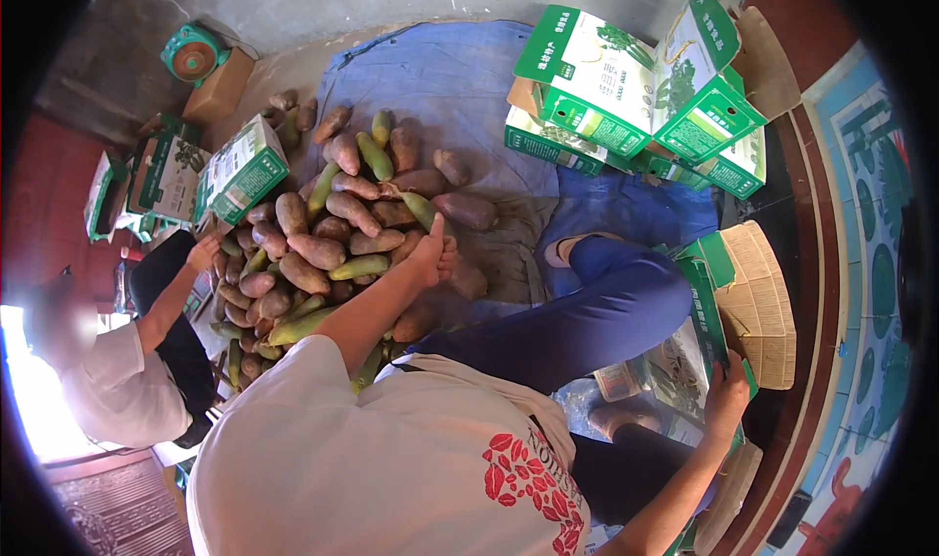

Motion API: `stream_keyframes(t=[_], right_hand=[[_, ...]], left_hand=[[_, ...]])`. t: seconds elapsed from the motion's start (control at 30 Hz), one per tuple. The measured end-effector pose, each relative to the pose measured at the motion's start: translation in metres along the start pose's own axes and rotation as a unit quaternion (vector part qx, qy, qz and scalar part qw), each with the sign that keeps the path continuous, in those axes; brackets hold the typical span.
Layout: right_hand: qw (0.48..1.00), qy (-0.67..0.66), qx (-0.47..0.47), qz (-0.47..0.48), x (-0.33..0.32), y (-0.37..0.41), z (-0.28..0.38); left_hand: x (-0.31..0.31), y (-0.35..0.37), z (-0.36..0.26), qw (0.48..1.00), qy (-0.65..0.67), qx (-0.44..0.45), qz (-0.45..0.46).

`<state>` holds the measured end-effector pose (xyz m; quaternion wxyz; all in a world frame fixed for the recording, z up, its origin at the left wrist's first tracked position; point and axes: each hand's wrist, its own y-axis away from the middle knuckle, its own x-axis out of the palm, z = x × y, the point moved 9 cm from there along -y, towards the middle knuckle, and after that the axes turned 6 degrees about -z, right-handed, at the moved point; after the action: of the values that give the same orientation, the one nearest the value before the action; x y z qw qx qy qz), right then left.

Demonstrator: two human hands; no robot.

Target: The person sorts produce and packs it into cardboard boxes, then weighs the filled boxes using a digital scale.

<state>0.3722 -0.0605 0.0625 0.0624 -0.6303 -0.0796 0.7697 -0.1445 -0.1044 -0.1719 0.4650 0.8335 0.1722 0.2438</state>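
My left hand (pixel 432 256) reaches over the pile, its fingers curled and its thumb against a green radish (pixel 421 210). Around it lie many reddish-brown root vegetables (pixel 318 251), mixed with more long green radishes (pixel 374 155). My right hand (pixel 727 390) is closed on the green edge of an open carton (pixel 706 307) that stands beside my legs. A woven straw-coloured panel (pixel 758 307) sits against that carton's outer side. Printed packing (pixel 675 375) shows inside the carton, partly hidden by my hand and leg.
A blue tarp (pixel 440 77) lies under the pile. Open green and white cartons (pixel 626 87) stand at the upper right, more cartons (pixel 240 170) at the left. A co-worker (pixel 127 370) sits at the left, one hand on the pile. A green scale (pixel 191 52) stands by the wall.
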Motion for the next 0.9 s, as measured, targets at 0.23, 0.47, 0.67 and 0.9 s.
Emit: stream_keyframes(t=[0.23,0.47,0.67,0.9], right_hand=[[0.997,-0.042,-0.034,-0.052,-0.016,0.003,0.006],[0.989,-0.057,-0.007,-0.138,-0.053,0.010,0.008],[0.982,-0.050,0.043,-0.179,-0.068,0.020,-0.012],[0.981,-0.054,0.070,-0.174,-0.069,0.024,-0.020]], left_hand=[[0.033,0.017,-0.047,0.994,0.060,0.086,-0.024],[0.067,0.074,-0.125,0.947,0.046,0.318,0.015],[0.094,0.141,-0.176,0.860,0.014,0.510,-0.019],[0.101,0.166,-0.170,0.812,-0.025,0.580,-0.070]])
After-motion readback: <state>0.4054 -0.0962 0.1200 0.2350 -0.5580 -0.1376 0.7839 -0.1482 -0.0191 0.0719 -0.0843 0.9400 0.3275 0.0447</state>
